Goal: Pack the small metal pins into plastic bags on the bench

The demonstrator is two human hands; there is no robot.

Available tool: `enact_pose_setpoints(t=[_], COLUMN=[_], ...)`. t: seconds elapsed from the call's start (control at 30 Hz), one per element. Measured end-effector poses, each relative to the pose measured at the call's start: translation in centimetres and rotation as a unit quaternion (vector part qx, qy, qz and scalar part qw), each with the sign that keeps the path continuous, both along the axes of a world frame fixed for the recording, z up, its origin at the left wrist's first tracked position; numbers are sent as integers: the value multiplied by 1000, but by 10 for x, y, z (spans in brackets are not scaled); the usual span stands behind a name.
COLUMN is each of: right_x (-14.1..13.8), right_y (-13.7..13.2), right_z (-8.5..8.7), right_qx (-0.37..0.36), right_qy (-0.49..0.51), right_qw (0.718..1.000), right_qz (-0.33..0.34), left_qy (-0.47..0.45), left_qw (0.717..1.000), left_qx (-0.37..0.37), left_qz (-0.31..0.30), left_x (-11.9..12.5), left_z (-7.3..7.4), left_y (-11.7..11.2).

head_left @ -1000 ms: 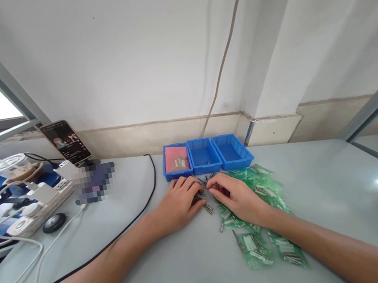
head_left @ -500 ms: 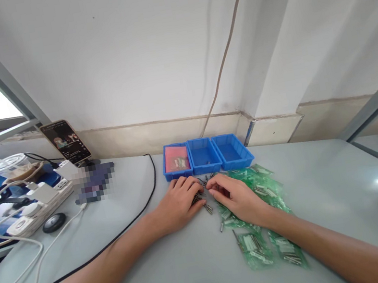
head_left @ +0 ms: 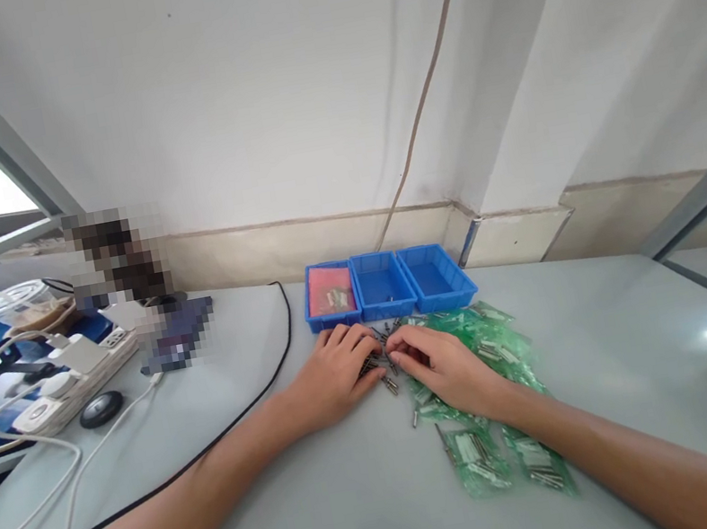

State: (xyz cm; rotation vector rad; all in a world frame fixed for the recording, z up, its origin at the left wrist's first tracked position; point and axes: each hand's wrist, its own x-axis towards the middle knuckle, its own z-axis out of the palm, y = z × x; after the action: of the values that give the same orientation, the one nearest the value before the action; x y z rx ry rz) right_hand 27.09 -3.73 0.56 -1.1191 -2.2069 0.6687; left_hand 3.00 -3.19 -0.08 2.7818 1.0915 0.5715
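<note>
My left hand (head_left: 337, 375) rests on the grey table (head_left: 258, 464) with its fingers curled over a small heap of loose metal pins (head_left: 388, 383). Facing it, my right hand (head_left: 444, 367) has its fingertips pinched together at the same heap, almost touching the left fingers. What each hand grips is too small to name. Green plastic bags of pins (head_left: 491, 423) lie under and beside my right wrist. Just behind the hands stand three small blue bins (head_left: 391, 283); the left one holds a pink sheet with a few pale parts.
A black cable (head_left: 243, 412) curves across the table left of my left arm. At the far left sit a white power strip (head_left: 72, 378) with chargers, a round black object (head_left: 101, 408) and a lidded cup (head_left: 25, 306). A wall stands close behind the bins.
The view has shifted slightly. Both hands stay at the pin heap with only small finger movements.
</note>
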Motion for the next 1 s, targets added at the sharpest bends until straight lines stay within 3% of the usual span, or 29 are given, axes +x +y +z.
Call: enact_pose_setpoints(t=[1.0], right_x=[-2], right_y=[-3], right_z=[5], right_qx=[49], right_qy=[-81], right_qw=[994], right_qz=[47], left_qy=[-15], left_qw=[999], left_qx=[-22], left_qz=[20], left_x=[1], left_z=[-2], left_y=[0])
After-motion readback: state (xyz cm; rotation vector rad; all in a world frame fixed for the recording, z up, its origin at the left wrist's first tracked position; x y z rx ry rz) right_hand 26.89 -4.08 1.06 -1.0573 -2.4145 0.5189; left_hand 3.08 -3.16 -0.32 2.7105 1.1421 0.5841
